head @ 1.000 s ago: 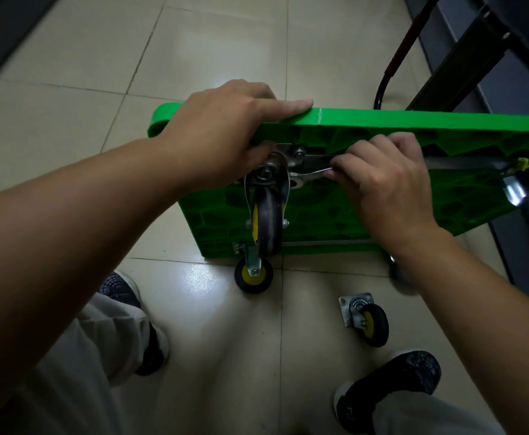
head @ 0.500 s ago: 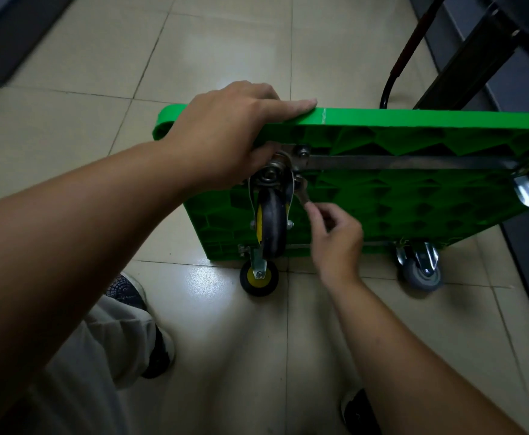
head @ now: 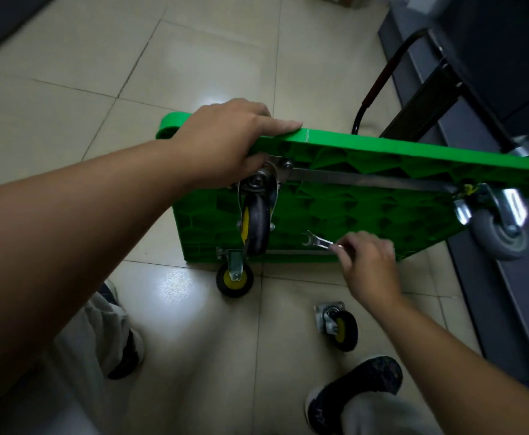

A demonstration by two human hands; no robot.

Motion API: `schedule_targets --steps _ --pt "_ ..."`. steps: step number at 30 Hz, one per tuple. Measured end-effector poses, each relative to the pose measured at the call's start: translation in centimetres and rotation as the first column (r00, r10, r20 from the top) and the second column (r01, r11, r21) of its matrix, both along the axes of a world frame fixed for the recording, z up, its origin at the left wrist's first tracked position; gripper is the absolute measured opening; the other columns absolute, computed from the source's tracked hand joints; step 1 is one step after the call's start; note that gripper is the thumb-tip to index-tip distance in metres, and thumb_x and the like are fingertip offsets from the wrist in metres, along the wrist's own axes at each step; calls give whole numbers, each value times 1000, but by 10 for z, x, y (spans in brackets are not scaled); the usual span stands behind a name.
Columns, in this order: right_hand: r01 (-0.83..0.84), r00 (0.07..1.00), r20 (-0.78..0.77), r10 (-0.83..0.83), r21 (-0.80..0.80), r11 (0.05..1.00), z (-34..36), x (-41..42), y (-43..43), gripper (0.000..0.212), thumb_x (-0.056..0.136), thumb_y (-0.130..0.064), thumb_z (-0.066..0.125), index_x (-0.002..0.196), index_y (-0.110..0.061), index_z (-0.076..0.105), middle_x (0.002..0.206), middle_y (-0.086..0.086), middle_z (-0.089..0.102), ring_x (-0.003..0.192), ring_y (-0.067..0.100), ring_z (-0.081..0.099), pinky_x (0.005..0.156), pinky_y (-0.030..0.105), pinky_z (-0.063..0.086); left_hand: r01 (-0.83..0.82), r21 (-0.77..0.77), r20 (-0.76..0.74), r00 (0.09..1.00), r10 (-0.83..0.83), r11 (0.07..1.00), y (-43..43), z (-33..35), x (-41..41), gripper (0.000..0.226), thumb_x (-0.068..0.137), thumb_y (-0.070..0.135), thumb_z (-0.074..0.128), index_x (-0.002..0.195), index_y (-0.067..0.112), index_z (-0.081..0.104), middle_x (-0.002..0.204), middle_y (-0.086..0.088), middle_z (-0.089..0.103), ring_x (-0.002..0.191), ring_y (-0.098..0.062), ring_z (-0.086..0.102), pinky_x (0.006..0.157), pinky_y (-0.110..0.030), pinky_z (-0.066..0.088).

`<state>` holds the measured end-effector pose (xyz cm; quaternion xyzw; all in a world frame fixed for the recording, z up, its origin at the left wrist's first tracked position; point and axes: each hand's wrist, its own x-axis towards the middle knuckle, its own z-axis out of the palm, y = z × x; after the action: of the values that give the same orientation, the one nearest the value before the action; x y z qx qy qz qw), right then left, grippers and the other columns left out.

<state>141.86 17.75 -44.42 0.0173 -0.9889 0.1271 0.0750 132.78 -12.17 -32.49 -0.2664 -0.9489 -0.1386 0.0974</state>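
- The tiled floor (head: 194, 58) carries the green platform (head: 366, 215), which stands tipped on one long edge with its ribbed underside facing me.
- A flat metal bar (head: 366, 180) runs along the underside, just below the upper edge.
- My left hand (head: 225, 142) grips the upper edge at the left corner. The fingers wrap over the top, the index finger lies straight along the rim, and the thumb presses the underside beside the caster mount.
- My right hand (head: 370, 262) is low in front of the underside, its fingers curled and pinching the wrench shank.
- A grey caster (head: 498, 237) is mounted at the right end of the bar.
- A black-and-yellow caster (head: 257, 224) hangs from the mount under my left hand.
- A loose caster (head: 338, 324) lies on the floor below my right hand.
- The wrench (head: 318, 241) points its open end up and left, just right of the black-and-yellow caster and clear of any bolt.
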Motion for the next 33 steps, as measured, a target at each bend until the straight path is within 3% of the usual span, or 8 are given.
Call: schedule_targets --steps 3,6,10,18,22,26,33 --pt "-160 956 -214 201 194 968 44 -13 -1 15 89 -27 73 85 -13 67 80 4 61 76 26 56 76 36 31 -5 -1 7 1000 5 1000 1 1 1 65 96 30 62 153 47 36 130 2 59 115 -26 52 70 -35 32" --pt "-230 881 -322 346 347 909 70 -29 -19 17 93 -27 69 87 -13 65 83 6 60 78 27 54 77 39 34 -8 0 9 1000 8 1000 1 1 3 65 96 29 62 153 47 35 129 2 59 115 -26 52 71 -35 33" --pt "-267 827 -359 432 426 864 82 -42 -41 16 92 -27 69 88 -12 65 83 7 60 77 28 54 77 39 34 -5 9 4 1000 5 1000 1 1 5 65 96 28 61 153 47 36 130 1 59 116 -26 53 72 -35 34" --pt "-252 809 -386 443 454 855 79 -54 -47 18 94 -30 68 88 -13 66 82 6 59 76 27 51 74 38 33 -16 7 -10 1000 16 1000 2 1 4 64 97 29 60 153 47 36 131 1 59 116 -25 53 72 -35 34" --pt "-248 848 -375 375 344 906 64 -58 -43 18 96 -27 67 90 -10 67 86 7 62 77 27 53 66 37 36 -18 -1 -21 1000 18 1000 2 1 4 64 97 29 59 154 47 34 132 2 58 115 -25 52 72 -34 31" --pt "-187 896 -375 239 170 968 38 -58 -38 17 94 -28 70 94 -11 71 90 7 66 82 29 58 68 38 44 -12 5 -31 999 12 1000 2 0 4 64 98 28 59 154 46 35 132 2 58 115 -26 52 72 -34 30" --pt "-124 957 -287 39 -284 951 -8 -47 -61 17 95 -26 69 93 -10 72 90 3 65 86 22 61 66 33 48 -11 2 -34 999 11 1000 2 -2 2 65 98 29 59 154 47 32 132 2 58 114 -25 52 74 -35 33"
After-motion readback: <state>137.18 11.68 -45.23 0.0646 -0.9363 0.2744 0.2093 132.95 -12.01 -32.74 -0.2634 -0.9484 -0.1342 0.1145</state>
